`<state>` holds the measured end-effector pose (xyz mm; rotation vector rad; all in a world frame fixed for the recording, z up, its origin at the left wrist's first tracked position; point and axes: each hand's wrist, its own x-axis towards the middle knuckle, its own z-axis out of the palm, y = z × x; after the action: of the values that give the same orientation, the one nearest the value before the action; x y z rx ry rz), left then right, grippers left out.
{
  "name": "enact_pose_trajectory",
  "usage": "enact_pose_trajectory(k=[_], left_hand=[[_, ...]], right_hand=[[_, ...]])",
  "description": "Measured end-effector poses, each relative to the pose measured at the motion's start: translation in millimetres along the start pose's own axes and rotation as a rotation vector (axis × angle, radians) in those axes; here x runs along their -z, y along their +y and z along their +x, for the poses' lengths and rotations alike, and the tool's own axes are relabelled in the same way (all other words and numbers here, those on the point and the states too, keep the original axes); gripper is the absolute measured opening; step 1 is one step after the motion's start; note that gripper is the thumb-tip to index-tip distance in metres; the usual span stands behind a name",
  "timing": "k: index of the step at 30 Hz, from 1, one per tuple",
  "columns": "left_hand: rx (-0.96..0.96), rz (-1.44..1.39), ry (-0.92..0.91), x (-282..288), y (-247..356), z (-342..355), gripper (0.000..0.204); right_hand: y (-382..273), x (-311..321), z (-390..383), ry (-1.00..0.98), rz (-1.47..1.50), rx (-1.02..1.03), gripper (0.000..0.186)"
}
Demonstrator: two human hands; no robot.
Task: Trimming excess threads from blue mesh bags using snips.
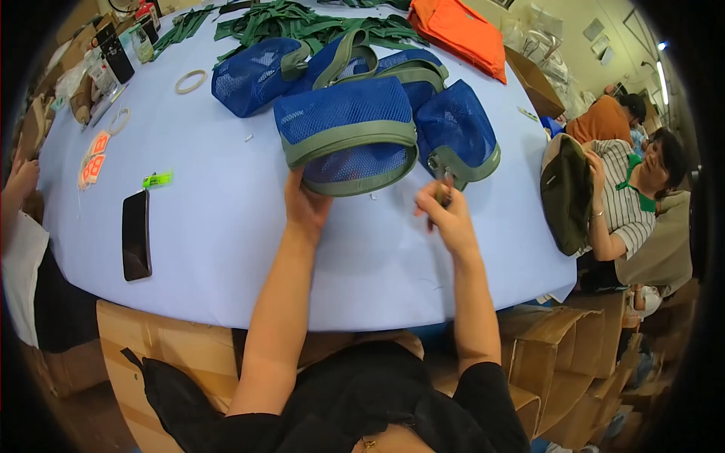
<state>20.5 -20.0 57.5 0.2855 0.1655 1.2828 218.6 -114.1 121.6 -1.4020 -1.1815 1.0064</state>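
Observation:
A blue mesh bag [343, 109] with grey-green trim is held up over the table, its trimmed front turned toward me. My left hand [308, 202] grips it from below at the lower left edge, with most fingers hidden behind the bag. To the right of the bag, my right hand [450, 217] is closed around a small dark tool [444, 198], whose kind I cannot make out. Just beyond that hand lies another blue mesh bag [457, 128] with the same trim. More such bags [260, 75] are heaped behind the held one.
The pale table [219, 249] carries a black phone [137, 234], a bright green small tool [158, 180], orange tags [94, 160] and a tape ring [190, 81]. Green straps [302, 26] and orange fabric [461, 34] lie far back. At right, a person holds a dark green bag [566, 192].

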Motion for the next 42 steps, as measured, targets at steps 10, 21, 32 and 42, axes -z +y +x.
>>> enact_pose_trajectory(k=[10,21,32,42], left_hand=[[-0.011,-0.020,0.041,-3,-1,-3,0.046],[-0.010,0.051,0.119,-17,0,1,0.044],[-0.051,0.072,0.041,-3,-2,3,0.043],[-0.032,0.130,0.098,-5,9,-7,0.042]], right_hand=[[14,-9,-21,-0.104,-0.554,0.256,0.028],[-2,80,-79,0.012,-0.645,0.061,0.020],[-20,51,-128,-0.180,-0.652,0.022,0.030],[-19,71,-147,-0.329,-0.508,-0.246,0.026]])
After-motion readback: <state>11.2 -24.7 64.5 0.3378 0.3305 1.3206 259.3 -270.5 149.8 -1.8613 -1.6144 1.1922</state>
